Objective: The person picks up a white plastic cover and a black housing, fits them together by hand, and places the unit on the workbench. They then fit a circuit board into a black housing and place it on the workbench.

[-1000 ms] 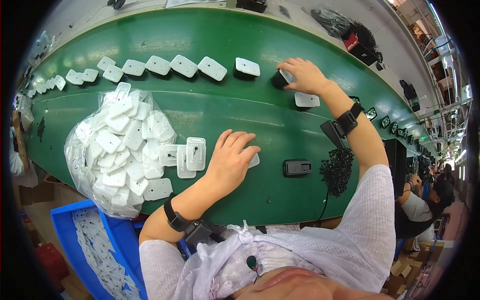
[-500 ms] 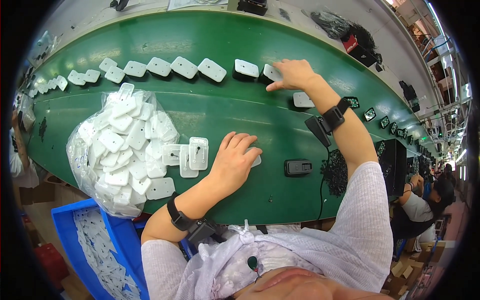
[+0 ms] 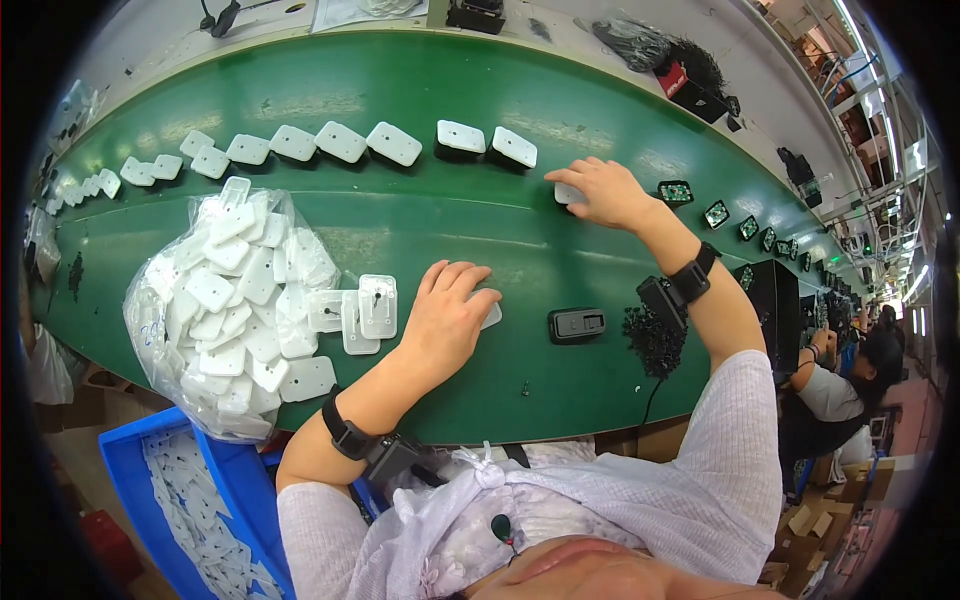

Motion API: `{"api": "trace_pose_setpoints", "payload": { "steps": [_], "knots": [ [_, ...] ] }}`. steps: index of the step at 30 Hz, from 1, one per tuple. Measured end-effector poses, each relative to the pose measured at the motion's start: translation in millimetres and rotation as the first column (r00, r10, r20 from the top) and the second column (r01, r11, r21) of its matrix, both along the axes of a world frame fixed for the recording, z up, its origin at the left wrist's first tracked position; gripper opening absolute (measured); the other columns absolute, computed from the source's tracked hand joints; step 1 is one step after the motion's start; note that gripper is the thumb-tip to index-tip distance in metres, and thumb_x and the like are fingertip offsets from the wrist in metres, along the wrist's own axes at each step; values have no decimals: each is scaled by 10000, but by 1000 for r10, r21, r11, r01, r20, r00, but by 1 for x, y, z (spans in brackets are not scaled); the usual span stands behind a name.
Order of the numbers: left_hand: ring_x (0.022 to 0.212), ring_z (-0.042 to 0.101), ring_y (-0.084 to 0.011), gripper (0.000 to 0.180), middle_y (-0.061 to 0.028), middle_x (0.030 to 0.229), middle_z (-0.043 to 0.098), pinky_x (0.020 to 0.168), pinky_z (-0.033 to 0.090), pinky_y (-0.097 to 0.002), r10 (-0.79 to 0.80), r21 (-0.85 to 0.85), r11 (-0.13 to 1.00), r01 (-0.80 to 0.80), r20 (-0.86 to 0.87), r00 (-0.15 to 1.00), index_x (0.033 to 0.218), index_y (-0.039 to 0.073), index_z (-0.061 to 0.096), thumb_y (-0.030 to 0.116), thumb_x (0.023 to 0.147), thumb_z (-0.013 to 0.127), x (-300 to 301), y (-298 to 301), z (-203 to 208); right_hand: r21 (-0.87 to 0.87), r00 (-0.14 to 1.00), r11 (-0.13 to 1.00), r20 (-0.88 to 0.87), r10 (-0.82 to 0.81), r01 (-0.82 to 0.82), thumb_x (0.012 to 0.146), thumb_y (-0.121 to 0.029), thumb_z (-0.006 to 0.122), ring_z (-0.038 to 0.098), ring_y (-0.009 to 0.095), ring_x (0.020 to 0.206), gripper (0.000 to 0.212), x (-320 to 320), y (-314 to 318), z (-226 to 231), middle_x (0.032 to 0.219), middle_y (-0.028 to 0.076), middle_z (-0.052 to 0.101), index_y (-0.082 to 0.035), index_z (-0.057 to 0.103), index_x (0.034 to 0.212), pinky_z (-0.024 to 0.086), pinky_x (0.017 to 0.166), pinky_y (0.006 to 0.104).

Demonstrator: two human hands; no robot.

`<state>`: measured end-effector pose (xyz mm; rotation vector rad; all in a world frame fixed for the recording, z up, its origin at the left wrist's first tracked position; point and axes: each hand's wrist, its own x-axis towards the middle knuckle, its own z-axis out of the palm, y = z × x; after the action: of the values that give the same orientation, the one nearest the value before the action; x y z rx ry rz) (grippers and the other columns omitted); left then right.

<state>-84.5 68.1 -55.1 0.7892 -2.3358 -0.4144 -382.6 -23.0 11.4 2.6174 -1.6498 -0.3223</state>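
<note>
Between thumb and fingers, the right hand pinches a white cover; the left hand, fingers slightly parted, overlies a white plate.

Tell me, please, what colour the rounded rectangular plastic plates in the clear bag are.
The plastic plates are white, best seen in the head view.

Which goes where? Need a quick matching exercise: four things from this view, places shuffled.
Things:
1. left hand
2. right hand
3. clear bag
4. blue bin

Places:
A. on the green bench, full of white plates
B. nearest the circuit boards
C. lower left of the picture, holding pale strips
D. partly covering a single plate, beside the overlapping plates

Pairs: 1-D, 2-B, 3-A, 4-C
</note>
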Motion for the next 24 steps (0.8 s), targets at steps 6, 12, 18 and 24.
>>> {"api": "trace_pose_setpoints", "payload": {
  "steps": [6, 12, 18, 24],
  "knots": [
    [1172, 501, -285, 223, -109, 1180, 582, 1061, 333, -475, 4, 37, 999, -4, -8, 1000, 980, 58, 655, 31, 761, 620, 0, -1, -2, 16, 902, 904, 67, -426, 426, 892, -420, 590, 634, 374, 920, 476, 5, -24, 0, 982, 120, 672, -174, 528, 1295, 509, 808, 450],
    [1179, 498, -286, 231, -113, 1191, 578, 1063, 330, -483, -11, 37, 999, 10, 19, 1000, 983, 60, 650, 22, 758, 609, 2, -2, -3, -127, 989, 982, 73, -129, 137, 836, -75, 583, 587, 338, 1047, 512, -10, -22, 15, 1216, 108, 599, -231, 529, 1320, 498, 852, 408],
    [1189, 492, -286, 266, -114, 1215, 563, 1065, 326, -492, -12, 25, 1000, 11, 60, 998, 1012, 65, 636, 12, 754, 599, 5, -2, -2, -128, 982, 974, -43, 181, -186, 671, 121, 576, 516, 277, 1161, 796, -19, -6, 2, 1340, 63, 493, -311, 509, 1337, 481, 906, 386],
    [1189, 493, -287, 254, -114, 1210, 568, 1066, 324, -495, -22, 29, 999, 21, 47, 999, 1010, 61, 636, 28, 760, 610, 4, -2, 0, -108, 1000, 994, 16, -16, 18, 754, -171, 691, 529, 277, 1147, 544, -36, -13, -6, 1270, 59, 525, -242, 543, 1273, 492, 880, 401]
  ]
}}
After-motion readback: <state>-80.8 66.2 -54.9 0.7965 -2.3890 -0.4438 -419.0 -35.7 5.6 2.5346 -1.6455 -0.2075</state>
